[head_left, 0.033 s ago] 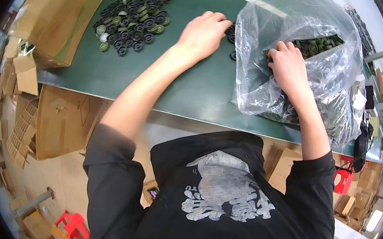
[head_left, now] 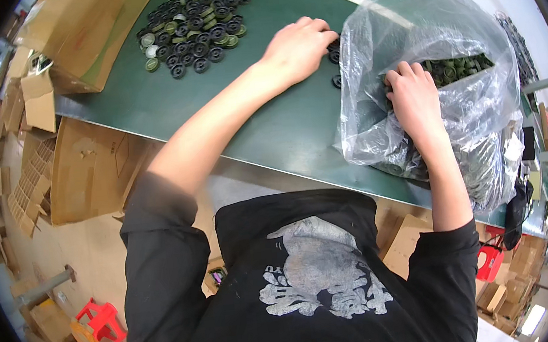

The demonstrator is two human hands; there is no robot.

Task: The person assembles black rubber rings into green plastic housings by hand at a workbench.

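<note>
My left hand [head_left: 302, 48] reaches over the green table with its fingers curled down, beside a few small black wheels [head_left: 337, 82] by the bag's edge. Its fingertips are partly hidden, so what they hold cannot be made out. My right hand [head_left: 414, 99] is at the mouth of a large clear plastic bag [head_left: 365, 122], fingers bent inward and pressed together. A bit of something dark shows at its fingertips. Inside the bag lie many dark green parts [head_left: 457, 69]. Farther left on the table spreads a loose pile of black and olive-green wheels [head_left: 198, 36].
An open cardboard box [head_left: 86, 34] stands at the table's far left. The green tabletop [head_left: 270, 128] ends in a metal edge before my body. More cartons [head_left: 86, 172] and a red stool [head_left: 104, 326] are on the floor at left; another red stool [head_left: 489, 261] is at right.
My left hand has shifted very slightly to the right, toward the bag. My right hand stays at the bag's mouth.
</note>
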